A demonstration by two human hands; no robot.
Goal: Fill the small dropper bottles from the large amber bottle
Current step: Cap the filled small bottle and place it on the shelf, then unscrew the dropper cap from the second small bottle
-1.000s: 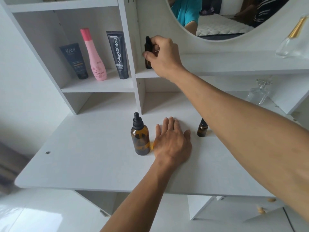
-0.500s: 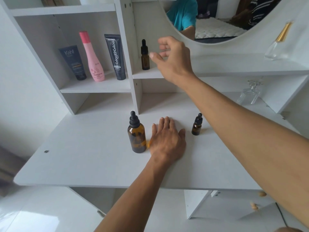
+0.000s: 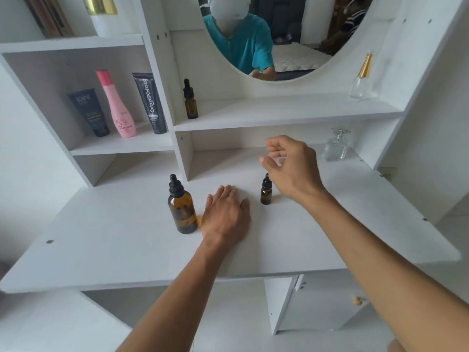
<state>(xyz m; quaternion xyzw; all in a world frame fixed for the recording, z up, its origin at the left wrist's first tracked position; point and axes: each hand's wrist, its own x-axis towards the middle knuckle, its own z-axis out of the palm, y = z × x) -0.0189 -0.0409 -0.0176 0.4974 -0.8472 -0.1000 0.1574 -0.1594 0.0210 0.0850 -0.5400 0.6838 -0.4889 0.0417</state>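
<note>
The large amber bottle [image 3: 182,209] stands upright on the white tabletop [image 3: 114,237], its black dropper cap on, at about nine o'clock from the left hand [image 3: 225,214] and just beside it; whether the little finger touches the glass cannot be told. The left hand lies palm down on the tabletop, its grip wide, fingers straight and close together, holding nothing. At about two o'clock from that hand stands a small dropper bottle [image 3: 266,193], upright and capped, apart from the left hand; the right hand [image 3: 291,168] hovers just at its three o'clock and above it, the grip loosely half-curled and narrow, thumb and forefinger apart, holding nothing; its thumb side hides a sliver of the cap, and contact cannot be told. A second small dropper bottle [image 3: 190,100] stands upright and capped on the middle shelf [image 3: 279,115], at twelve o'clock from the large bottle and well apart from both hands, tucked against the shelf's left wall. In the compartment at ten o'clock stand a dark tube [image 3: 89,113], a pink bottle [image 3: 116,105] and a black tube [image 3: 150,102] in a row; a clear glass bottle with a gold cap [image 3: 361,77] sits at the far right of the middle shelf; another clear glass bottle [image 3: 337,146] stands below it at the back of the tabletop; the round mirror [image 3: 291,34] above shows a person in a teal shirt.
</note>
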